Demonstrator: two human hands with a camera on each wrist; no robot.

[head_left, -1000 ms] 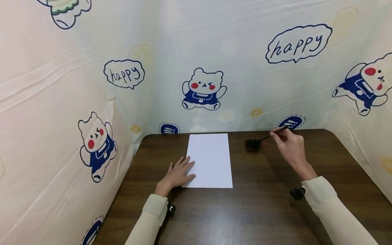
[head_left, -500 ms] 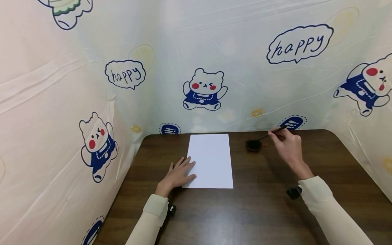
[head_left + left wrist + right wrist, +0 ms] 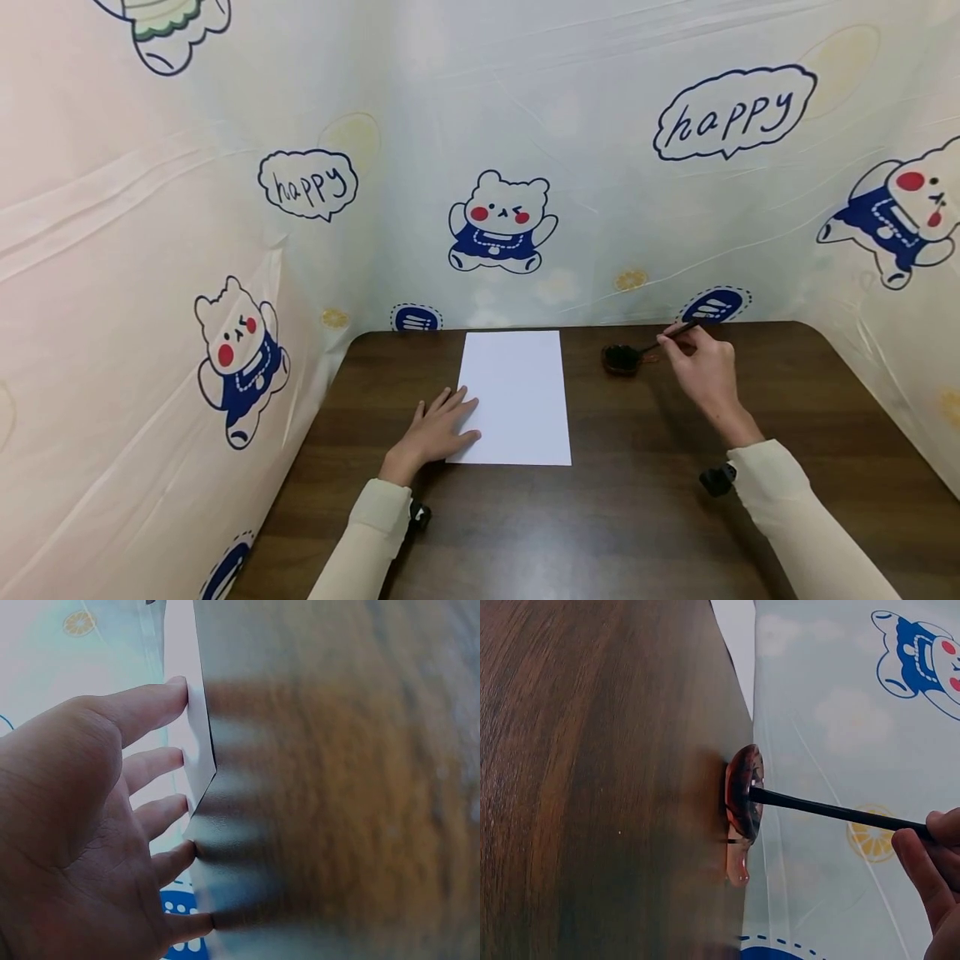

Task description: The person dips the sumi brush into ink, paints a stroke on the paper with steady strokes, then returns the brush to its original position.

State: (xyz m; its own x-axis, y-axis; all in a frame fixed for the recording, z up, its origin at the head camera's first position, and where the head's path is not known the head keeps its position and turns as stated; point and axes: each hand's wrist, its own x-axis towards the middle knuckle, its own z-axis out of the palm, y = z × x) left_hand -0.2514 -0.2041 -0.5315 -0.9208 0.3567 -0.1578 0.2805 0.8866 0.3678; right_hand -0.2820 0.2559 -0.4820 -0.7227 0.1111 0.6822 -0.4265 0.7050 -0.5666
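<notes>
My left hand (image 3: 431, 429) lies with spread fingers over the left edge of a white sheet of paper (image 3: 521, 400). In the left wrist view, the thumb and nearer fingertips (image 3: 177, 690) touch the sheet, while the outer ones reach the table beside it. My right hand (image 3: 705, 371) pinches a slim black brush (image 3: 832, 811) by its handle between thumb and fingers. The brush slants down to the left, its tip hidden inside a small reddish-brown dish (image 3: 737, 802) with a short tab handle. Dark contents, apparently ink, show in the dish.
Everything stands on a dark brown wooden table (image 3: 600, 517). Behind it and along both sides hangs a pale curtain (image 3: 585, 125) printed with bears and the word "happy". The dish sits to the right of the paper, near the table's far edge.
My right hand has shifted slightly left with the brush, whose tip stays at the dish. The left hand and the paper keep their places; the head view tilts a little.
</notes>
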